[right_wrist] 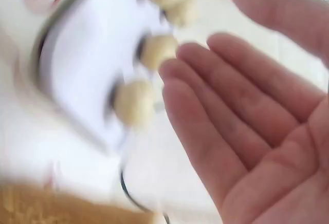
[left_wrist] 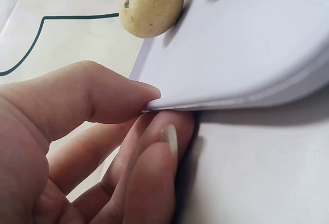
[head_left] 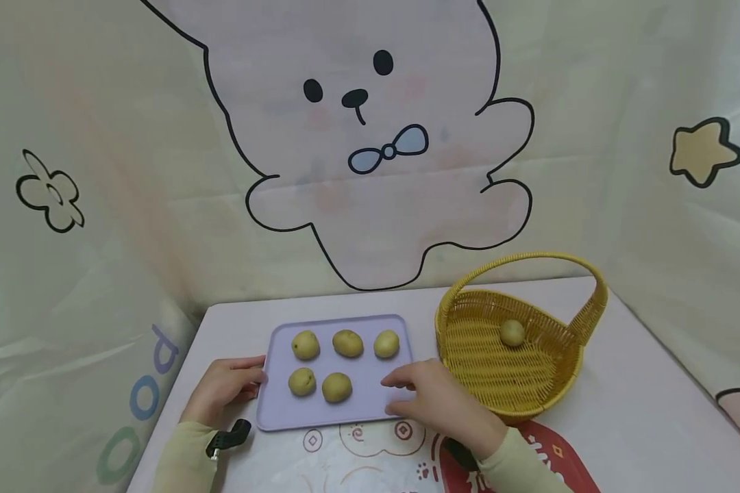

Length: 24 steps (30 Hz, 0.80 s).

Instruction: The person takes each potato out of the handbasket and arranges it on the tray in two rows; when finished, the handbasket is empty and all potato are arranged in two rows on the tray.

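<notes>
A lilac tray lies on the table, bearing several potatoes in two rows. My left hand pinches the tray's left edge; in the left wrist view its thumb presses on the rim, with curled fingers against the underside. Over the tray's right front part hovers my right hand, holding nothing. Its fingers are straight and apart from the potatoes in the right wrist view. To the right stands a yellow woven basket with a tall handle and one potato inside.
A red printed patch shows on the table covering in front of the basket. Behind the table hangs a pale cloth backdrop with a cartoon bear drawn on it. The basket's handle arches up above the back of the table.
</notes>
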Tool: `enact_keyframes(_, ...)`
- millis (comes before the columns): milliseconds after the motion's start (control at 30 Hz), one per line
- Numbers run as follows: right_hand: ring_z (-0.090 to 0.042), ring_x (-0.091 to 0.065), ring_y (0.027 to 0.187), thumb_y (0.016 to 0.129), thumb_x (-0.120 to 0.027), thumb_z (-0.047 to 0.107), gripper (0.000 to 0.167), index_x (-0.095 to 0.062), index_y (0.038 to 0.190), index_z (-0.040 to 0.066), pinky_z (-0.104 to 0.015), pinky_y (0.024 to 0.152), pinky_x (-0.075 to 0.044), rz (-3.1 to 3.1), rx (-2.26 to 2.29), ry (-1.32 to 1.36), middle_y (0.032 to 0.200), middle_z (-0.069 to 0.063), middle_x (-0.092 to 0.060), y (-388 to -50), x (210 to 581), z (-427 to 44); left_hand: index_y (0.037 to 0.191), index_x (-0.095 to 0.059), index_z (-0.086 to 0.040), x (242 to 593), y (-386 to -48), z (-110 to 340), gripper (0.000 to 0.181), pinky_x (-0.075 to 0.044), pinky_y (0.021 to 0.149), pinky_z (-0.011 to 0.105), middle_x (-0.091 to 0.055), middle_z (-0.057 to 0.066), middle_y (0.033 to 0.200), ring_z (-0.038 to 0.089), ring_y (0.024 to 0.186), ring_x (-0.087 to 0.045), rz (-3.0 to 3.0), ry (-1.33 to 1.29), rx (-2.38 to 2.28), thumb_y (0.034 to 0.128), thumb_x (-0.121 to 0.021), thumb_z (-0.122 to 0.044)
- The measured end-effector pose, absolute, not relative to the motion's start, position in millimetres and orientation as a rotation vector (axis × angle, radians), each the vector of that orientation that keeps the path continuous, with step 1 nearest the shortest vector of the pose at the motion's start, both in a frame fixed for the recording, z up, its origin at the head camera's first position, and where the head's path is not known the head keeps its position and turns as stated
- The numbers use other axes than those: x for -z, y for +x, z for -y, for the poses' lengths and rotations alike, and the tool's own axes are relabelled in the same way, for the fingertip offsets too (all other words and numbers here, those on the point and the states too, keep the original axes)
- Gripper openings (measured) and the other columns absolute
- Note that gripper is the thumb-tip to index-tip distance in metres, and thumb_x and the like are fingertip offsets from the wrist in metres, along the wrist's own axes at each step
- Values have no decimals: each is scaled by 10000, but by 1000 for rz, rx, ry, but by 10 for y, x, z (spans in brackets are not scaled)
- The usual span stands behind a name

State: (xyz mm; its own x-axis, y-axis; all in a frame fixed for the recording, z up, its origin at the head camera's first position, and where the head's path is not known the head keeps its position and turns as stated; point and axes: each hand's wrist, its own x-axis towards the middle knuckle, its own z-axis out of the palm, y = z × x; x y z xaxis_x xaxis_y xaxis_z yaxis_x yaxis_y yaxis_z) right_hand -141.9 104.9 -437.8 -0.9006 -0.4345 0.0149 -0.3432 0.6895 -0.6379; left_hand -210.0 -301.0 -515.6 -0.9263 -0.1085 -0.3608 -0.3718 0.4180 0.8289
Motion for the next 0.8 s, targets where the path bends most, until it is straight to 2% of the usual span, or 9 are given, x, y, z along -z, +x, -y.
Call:
enact_keyframes(133, -84, -690, 964, 878, -893, 304, 307, -838, 1170, 226, -311, 842, -599, -2788, 935, -612, 1097, 115, -800, -1281, 4117, -1488, 1422, -708, -65, 5149, -2087, 3038, 550, -580, 656, 229, -755, -4, 942, 112, 734, -667, -2432, -442, -1486, 894, -816, -173)
enact_keyframes(267, -65, -710, 967, 888, -894, 334, 307, -837, 1177, 248, -324, 875, -626, -2854, 881, -551, 1098, 123, -802, -1254, 3922, -1934, 1420, -703, -44, 5152, -2100, 3012, 559, -594, 655, 228, -750, -26, 889, 100, 711, -670, -2401, -455, -1524, 882, -822, -140)
enact_keyframes(333, -95, -712, 981, 889, -894, 330, 299, -838, 1170, 246, -333, 876, -626, -2902, 844, -517, 1089, 102, -799, -1295, 3864, -2133, 1414, -706, -39, 5155, -2109, 2996, 563, -595, 644, 228, -730, -28, 797, 92, 679, -665, -2387, -451, -1553, 870, -825, -122)
enact_keyframes(467, -176, -738, 1015, 895, -893, 302, 315, -832, 1183, 189, -404, 882, -640, -2947, 812, -469, 1109, 25, -806, -1490, 3826, -2452, 1407, -713, -44, 5145, -2097, 2990, 561, -591, 633, 228, -703, -40, 738, 90, 663, -651, -2382, -463, -1569, 861, -824, -115)
enact_keyframes(633, -319, -761, 1088, 917, -864, 255, 372, -801, 1238, 77, -555, 934, -625, -2961, 792, -346, 1173, -115, -805, -1786, 3885, -2725, 1410, -709, -36, 5157, -2102, 3001, 553, -583, 631, 223, -713, -43, 770, 88, 668, -654, -2383, -460, -1572, 874, -822, -117)
enact_keyframes(800, -378, -721, 1158, 948, -823, 244, 419, -764, 1300, 25, -616, 992, -580, -2927, 766, -211, 1241, -193, -776, -1990, 3997, -2864, 1410, -710, -44, 5157, -2093, 3013, 554, -584, 636, 219, -751, -16, 862, 89, 689, -653, -2400, -447, -1557, 877, -830, -135)
